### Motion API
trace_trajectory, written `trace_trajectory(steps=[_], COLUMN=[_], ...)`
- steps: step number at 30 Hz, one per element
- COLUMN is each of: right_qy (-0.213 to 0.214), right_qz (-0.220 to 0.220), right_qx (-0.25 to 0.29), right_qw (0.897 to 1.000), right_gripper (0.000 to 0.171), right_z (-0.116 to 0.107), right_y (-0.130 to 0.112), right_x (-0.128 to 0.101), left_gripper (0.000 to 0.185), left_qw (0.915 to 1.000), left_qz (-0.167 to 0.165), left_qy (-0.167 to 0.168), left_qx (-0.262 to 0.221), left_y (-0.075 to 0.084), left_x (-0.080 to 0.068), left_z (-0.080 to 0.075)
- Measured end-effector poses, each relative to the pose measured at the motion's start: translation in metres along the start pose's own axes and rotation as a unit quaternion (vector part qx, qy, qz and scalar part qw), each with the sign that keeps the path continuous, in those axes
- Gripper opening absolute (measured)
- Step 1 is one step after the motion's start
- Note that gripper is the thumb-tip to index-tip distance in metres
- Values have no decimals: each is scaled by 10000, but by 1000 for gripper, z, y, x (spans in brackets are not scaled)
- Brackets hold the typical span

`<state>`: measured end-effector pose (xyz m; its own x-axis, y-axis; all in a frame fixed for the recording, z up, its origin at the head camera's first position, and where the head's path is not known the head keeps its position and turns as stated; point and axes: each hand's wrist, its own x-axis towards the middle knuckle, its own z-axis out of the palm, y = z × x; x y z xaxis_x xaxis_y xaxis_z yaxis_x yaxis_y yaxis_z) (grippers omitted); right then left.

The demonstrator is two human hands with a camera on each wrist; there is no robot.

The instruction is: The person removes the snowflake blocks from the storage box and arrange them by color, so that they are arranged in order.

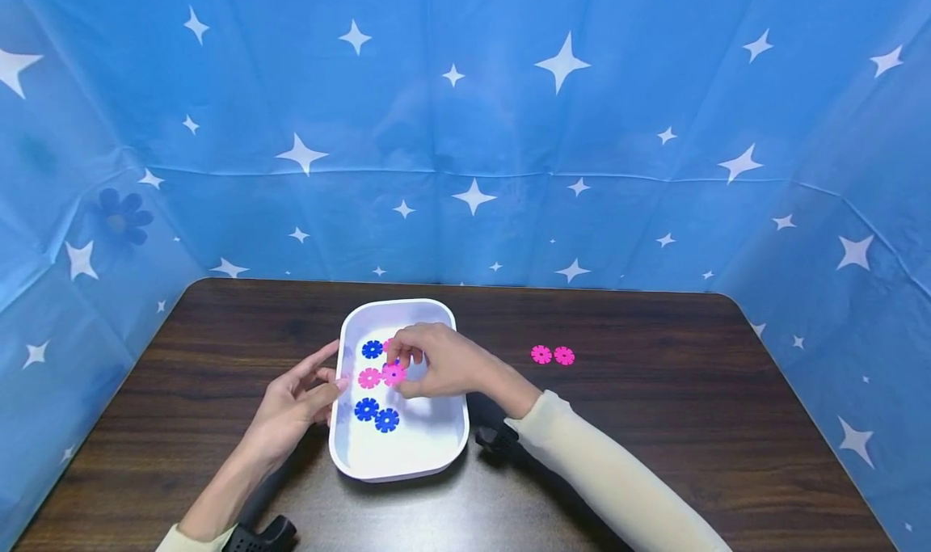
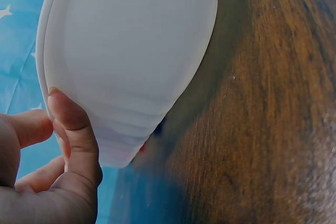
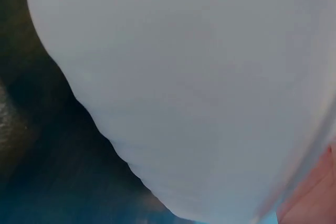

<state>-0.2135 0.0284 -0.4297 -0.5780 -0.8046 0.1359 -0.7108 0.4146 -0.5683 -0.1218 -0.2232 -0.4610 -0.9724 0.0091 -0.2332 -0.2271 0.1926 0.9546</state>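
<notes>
A white tray [image 1: 429, 447] stands on the table, holding several flower-shaped notched plastic discs. On its left side my left hand [image 1: 292, 406] grips the rim; the left wrist view has the thumb [image 2: 71, 111] against the tray wall [image 2: 131, 40]. Over the tray, my right hand [image 1: 444, 362] pinches a pink notched disc [image 1: 393, 375] between thumb and fingers. Beside that lies another pink disc [image 1: 369, 378]. One blue disc [image 1: 372, 349] sits farther back, near a pink one partly hidden by my fingers. Two blue discs [image 1: 367, 409] lie nearer the front.
Two pink discs [image 1: 553, 355] lie side by side on the dark wooden table [image 1: 655, 390], right of the tray. A blue star-patterned cloth [image 1: 465, 132] hangs behind and along both sides. The tray's outer wall [image 3: 184, 77] fills most of the right wrist view.
</notes>
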Motion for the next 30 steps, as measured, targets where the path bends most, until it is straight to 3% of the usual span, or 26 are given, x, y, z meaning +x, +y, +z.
trace_trajectory(steps=[12,17,30], right_qy=[660,769,1527], right_qz=[138,431,810], right_qx=[160,277,228], right_qw=[9976,9957,9847], right_gripper=[29,31,28], right_z=[-12,-15,-16], right_y=[-5,-4,14], right_x=[-31,-43,-77], left_gripper=[65,65,65], left_qw=[10000,10000,10000], left_qz=[-27,-7,-15], left_qy=[20,27,-8], left_qx=[19,57,3], left_y=[0,0,-1], left_x=[0,-1,0], left_z=[1,-1,1])
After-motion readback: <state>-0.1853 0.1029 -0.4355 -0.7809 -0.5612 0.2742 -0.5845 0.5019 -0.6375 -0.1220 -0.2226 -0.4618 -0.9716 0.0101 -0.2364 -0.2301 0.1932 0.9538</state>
